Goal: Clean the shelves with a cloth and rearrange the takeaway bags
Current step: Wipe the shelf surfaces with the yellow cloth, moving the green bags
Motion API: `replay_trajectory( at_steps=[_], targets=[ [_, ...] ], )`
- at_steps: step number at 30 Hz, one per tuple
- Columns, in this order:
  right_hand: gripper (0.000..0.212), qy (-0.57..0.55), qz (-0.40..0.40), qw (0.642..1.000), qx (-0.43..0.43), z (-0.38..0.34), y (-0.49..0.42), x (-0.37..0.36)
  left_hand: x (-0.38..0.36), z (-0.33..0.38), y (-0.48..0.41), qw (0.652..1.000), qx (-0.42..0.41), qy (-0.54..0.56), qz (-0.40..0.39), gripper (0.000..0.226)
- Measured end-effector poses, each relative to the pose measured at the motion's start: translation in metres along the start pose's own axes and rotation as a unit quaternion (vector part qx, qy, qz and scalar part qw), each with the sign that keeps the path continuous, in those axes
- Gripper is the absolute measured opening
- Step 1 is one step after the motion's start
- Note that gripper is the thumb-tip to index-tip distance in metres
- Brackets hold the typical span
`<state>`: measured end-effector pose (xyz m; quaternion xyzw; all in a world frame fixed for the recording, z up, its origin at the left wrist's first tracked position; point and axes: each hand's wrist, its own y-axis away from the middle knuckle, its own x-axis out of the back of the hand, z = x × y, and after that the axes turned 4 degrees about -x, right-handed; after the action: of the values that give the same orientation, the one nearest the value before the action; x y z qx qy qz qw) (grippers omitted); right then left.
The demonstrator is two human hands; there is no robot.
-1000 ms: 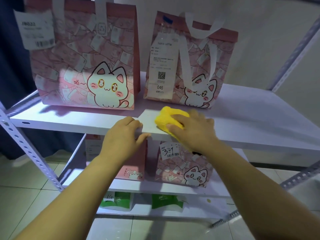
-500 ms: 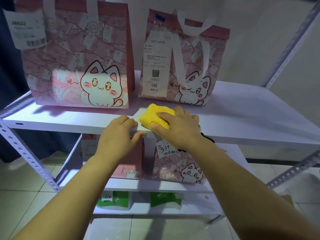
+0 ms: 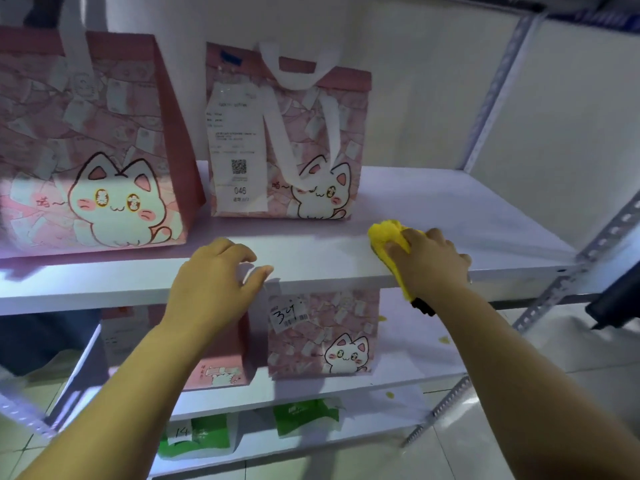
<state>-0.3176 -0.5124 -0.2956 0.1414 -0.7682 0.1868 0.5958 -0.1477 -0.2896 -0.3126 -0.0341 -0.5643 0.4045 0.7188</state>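
My right hand (image 3: pixel 431 261) presses a yellow cloth (image 3: pixel 384 235) onto the front edge of the white upper shelf (image 3: pixel 450 216), right of the bags. My left hand (image 3: pixel 211 282) rests on that shelf's front lip, fingers curled over it, holding nothing else. Two pink cat-print takeaway bags stand on this shelf: a large one (image 3: pixel 93 150) at the left and a smaller one (image 3: pixel 291 140) with a white receipt marked 046 in the middle. On the shelf below, a pink bag labelled 34 (image 3: pixel 325 334) stands beside another pink bag (image 3: pixel 221 362) partly hidden by my left arm.
Green-and-white bags (image 3: pixel 197 438) sit on the lowest shelf. Perforated metal uprights (image 3: pixel 495 88) frame the rack at the right, with a white wall behind. A dark object (image 3: pixel 616 299) juts in at the right edge. Small yellow specks lie on the middle shelf's right part. Tiled floor below.
My right hand has slid the yellow cloth to the right along the upper shelf's front edge, away from my left hand. My left hand stays on the shelf lip.
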Motion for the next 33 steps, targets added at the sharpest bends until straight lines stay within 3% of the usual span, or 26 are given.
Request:
replay_trajectory(
  at_steps=[7, 17, 24, 33],
  targets=[
    [0.040, 0.005, 0.007, 0.997, -0.072, 0.041, -0.032, 0.011, -0.029, 0.046, -0.028, 0.999, -0.028, 0.039, -0.009, 0.031],
    [0.043, 0.012, -0.019, 1.000, -0.022, 0.048, -0.072, 0.011, -0.053, 0.065, -0.062, 0.999, -0.002, 0.045, -0.015, 0.030],
    [0.045, 0.004, -0.058, 0.997, 0.050, 0.047, -0.080, 0.015, -0.054, 0.062, -0.054, 0.999, 0.041, 0.024, -0.009, 0.029],
    [0.046, 0.018, -0.082, 0.966, 0.243, 0.005, -0.032, 0.009, -0.032, 0.044, -0.009, 0.993, 0.106, -0.023, 0.036, 0.029]
  ],
)
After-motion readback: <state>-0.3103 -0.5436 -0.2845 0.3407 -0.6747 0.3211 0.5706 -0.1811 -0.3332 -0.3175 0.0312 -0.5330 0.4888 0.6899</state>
